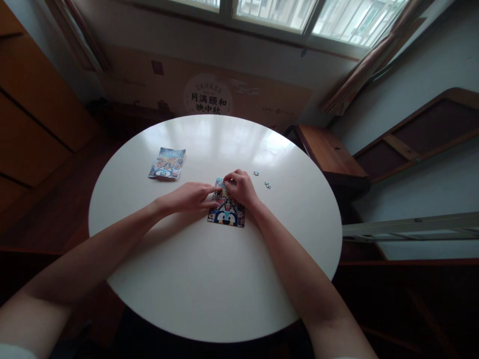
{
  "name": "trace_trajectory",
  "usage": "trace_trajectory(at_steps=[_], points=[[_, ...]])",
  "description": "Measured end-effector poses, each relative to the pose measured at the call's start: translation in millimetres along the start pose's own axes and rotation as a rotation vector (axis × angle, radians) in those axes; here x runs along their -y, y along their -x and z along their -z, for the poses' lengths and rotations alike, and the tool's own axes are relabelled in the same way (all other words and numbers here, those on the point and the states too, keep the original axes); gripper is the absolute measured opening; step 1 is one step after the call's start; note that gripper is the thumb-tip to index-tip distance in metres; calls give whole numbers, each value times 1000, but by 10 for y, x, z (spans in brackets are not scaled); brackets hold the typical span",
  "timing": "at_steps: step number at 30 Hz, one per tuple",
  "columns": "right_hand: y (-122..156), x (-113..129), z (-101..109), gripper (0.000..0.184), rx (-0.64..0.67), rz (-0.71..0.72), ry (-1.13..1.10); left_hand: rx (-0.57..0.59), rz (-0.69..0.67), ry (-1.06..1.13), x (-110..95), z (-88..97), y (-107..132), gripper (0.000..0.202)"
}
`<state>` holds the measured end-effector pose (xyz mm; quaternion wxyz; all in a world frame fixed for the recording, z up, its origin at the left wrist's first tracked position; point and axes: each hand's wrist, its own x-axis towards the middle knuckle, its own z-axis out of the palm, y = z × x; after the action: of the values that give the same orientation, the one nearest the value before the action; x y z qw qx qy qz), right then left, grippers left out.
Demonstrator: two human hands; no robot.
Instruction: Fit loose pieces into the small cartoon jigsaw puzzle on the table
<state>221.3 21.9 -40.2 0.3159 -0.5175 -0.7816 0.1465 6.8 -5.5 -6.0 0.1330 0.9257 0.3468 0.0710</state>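
A jigsaw puzzle (226, 217) with a blue cartoon dog face lies on the white round table, mostly put together. My left hand (191, 196) rests at its left side, with fingers stretched out and their tips on the puzzle's left edge. Over the puzzle's upper right part, my right hand (241, 187) is closed in a pinch, thumb and index finger together at the surface. Whatever is between those fingertips is hidden. Two small spots of loose puzzle pieces, one farther back (256, 173) and one nearer (267, 185), lie to the right of my right hand.
A colourful printed packet (167, 163) lies at the back left of the white table (209, 279). Behind the table stands a large printed cardboard panel (262, 94) below the window. A wooden stool or bench (329, 149) is beyond the table's right edge.
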Motion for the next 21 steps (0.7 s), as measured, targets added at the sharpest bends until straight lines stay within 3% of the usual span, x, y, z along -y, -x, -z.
trace_trajectory(at_steps=[21], points=[[1, 6, 3, 12, 5, -4, -5, 37, 22, 4, -31, 52, 2, 54]])
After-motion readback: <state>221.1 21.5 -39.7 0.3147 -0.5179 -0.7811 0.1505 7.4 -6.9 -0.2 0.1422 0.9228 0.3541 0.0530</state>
